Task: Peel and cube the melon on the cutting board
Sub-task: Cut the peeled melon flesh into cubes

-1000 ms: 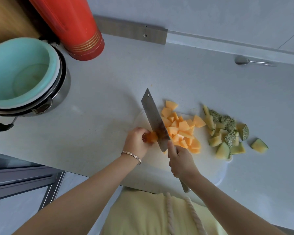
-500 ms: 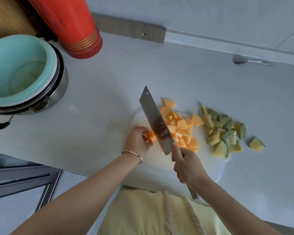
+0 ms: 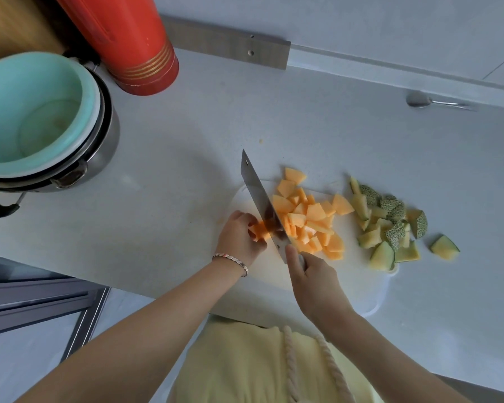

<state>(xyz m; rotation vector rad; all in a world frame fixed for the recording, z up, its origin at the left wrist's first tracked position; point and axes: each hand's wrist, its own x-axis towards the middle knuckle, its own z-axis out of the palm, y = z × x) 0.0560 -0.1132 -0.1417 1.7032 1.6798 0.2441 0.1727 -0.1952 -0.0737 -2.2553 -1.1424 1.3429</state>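
Left hand (image 3: 239, 237): curled over and pinched an orange melon piece on the left part of the board; a bracelet (image 3: 230, 258) sat on the wrist.
Pot (image 3: 106, 141): steel, at the far left of the bench (image 3: 186, 135), with a teal bowl (image 3: 35, 112) nested inside it.
Flask (image 3: 134, 48): red, upright, just behind the pot at the far edge.
Melon piece (image 3: 259, 229): lay on the board between the left fingers and the blade, blurred where they met.
Cleaver (image 3: 258, 190): blade stood on edge, tip pointing far-left, against the held piece.
Right hand (image 3: 312, 280): gripped the cleaver's handle, forefinger laid along the blade's heel.
Cubes (image 3: 309, 219): a heap of peeled orange chunks on the board, just right of the blade.
Cutting board (image 3: 370, 289): white, at the bench's near edge.
Rind pieces (image 3: 387, 222): green netted scraps piled at the board's right edge, one (image 3: 444, 247) apart on the bench.
Spoon (image 3: 419, 100): lay far right, by the wall.
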